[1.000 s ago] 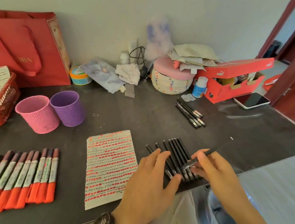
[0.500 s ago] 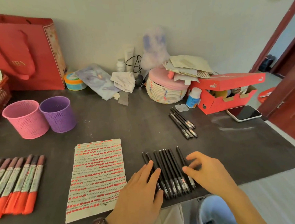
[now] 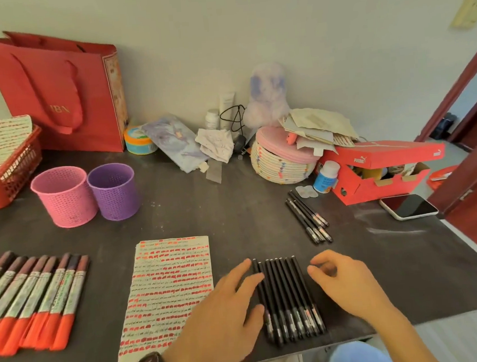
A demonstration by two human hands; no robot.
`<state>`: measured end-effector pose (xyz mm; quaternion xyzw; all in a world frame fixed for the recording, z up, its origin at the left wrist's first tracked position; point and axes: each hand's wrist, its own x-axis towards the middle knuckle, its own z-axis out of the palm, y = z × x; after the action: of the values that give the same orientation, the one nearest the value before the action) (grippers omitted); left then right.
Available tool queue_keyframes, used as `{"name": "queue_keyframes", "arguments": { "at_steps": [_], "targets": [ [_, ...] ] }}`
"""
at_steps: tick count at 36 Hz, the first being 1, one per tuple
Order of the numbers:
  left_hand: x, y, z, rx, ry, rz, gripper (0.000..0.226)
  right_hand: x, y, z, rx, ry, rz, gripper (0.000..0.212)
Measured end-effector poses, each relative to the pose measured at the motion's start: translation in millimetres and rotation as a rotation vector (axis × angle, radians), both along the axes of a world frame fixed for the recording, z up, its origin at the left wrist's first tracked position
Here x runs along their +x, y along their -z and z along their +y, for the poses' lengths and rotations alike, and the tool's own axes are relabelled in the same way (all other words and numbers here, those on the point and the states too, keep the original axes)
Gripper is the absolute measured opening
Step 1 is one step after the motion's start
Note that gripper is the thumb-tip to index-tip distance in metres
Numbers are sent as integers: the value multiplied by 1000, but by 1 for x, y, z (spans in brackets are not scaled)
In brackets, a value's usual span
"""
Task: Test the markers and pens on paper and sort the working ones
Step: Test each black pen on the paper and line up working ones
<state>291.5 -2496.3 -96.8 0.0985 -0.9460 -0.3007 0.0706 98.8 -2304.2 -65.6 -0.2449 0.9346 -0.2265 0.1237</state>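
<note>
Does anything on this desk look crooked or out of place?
The black pens and orange markers lie in neat rows. At the back right, the lid of the red shoebox sits skewed and propped open, and crumpled papers are heaped on the pink-lidded basket.

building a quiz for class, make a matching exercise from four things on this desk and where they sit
1 row of orange-capped markers
2 purple perforated plastic cup
3 white-edged smartphone
4 red paper gift bag

A beside the pink perforated cup
B front left of dark tabletop
C back left, standing upright
D by the red cardboard shoebox

Pairs: 1-B, 2-A, 3-D, 4-C
</note>
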Motion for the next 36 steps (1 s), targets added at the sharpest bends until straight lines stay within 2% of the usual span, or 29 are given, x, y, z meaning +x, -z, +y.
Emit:
{"name": "queue_keyframes", "arguments": {
  "at_steps": [4,7,13,24,29,31,34,36],
  "targets": [
    [11,-6,-40,-122,-157,-13,55,-30,-7,-25,9,27,173,17],
    [22,-7,-68,-211,-252,-97,56,-51,-10,-45,116,19,251,26],
    [54,12,-95,-271,-302,-216,61,-69,-7,-70,315,10,232,34],
    [65,28,-93,-223,-350,-135,65,-71,0,-85,388,60,251,26],
    [66,26,-94,-195,-360,-114,64,-71,0,-93,431,87,237,28],
    [67,26,-94,-195,-359,-106,64,-70,-5,-96,342,83,158,24],
    [68,25,-95,-174,-358,-82,64,-56,-16,-102,-49,80,-33,29],
    [70,25,-97,-146,-355,-61,62,-36,-26,-107,-315,111,-146,23]
  ]
}}
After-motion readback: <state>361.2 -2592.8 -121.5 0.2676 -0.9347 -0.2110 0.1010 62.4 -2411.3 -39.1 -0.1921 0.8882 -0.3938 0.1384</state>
